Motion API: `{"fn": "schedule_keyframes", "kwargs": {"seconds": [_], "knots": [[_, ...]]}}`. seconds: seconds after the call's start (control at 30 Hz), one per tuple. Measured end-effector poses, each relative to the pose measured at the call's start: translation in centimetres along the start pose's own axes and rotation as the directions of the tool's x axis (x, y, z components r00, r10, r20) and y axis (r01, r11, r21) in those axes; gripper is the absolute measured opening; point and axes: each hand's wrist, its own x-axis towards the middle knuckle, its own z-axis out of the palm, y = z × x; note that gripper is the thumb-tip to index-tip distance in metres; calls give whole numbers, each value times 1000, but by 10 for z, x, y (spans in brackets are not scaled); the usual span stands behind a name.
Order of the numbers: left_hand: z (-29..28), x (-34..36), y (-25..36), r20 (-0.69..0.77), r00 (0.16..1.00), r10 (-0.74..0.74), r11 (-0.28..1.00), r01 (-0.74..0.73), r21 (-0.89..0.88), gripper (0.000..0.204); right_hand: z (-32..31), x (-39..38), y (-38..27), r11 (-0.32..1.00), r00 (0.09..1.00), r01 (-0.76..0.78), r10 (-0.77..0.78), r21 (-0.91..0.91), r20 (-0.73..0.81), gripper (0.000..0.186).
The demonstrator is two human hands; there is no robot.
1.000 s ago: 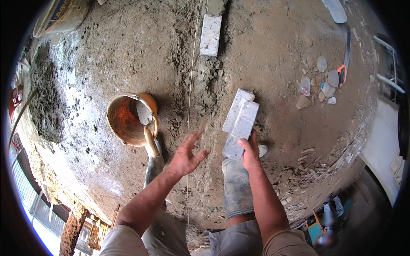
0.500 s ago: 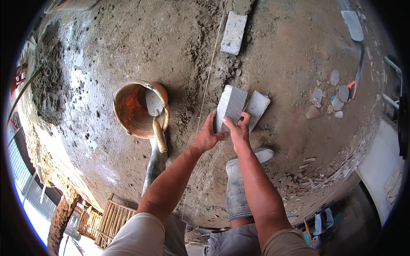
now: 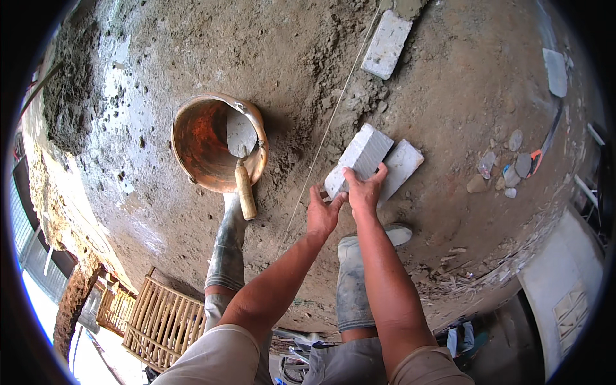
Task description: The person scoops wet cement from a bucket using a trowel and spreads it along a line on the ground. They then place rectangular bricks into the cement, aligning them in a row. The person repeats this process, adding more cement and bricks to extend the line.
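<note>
A pale grey block (image 3: 360,155) is tilted between my hands, its ridged side showing. My right hand (image 3: 364,191) grips its near end, thumb and fingers curled over it. At the block's lower left corner, my left hand (image 3: 323,213) has its fingers and thumb closed around the near end; part of this contact is hidden. A second pale block (image 3: 402,165) lies on the ground just right of the held one, partly behind my right hand. Left of my hands, a trowel with a wooden handle (image 3: 245,190) leans in an orange-brown bucket (image 3: 186,168).
A taut string (image 3: 332,115) runs along the ground left of the blocks. Farther along it, another block (image 3: 387,45) sits beside crumbled mortar (image 3: 359,96). Stones (image 3: 511,176) and an orange-handled tool (image 3: 536,160) lie at right. A bamboo rack (image 3: 163,317) stands lower left.
The view has shifted, moving the ground items in the picture. My left hand has slid from the block's left side toward its near end, and the block is turned slightly clockwise in view.
</note>
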Motion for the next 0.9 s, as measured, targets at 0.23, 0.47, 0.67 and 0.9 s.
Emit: {"fn": "schedule_keyframes", "kwargs": {"seconds": [0.23,0.47,0.67,0.9], "knots": [[29,87,-10,-220,962,162,967,-199,-160,60,31,43,-55,999,999,40,-40,-24,24,100],[46,98,-7,-312,929,199,955,-255,-150,47,29,69,-43,955,984,179,-176,-235,33,102],[42,105,-3,-307,941,142,968,-196,-154,41,32,62,-70,955,996,80,-63,-285,69,99],[43,109,3,-321,946,44,973,-113,-199,42,39,68,-85,925,996,18,18,-378,91,94]]}}
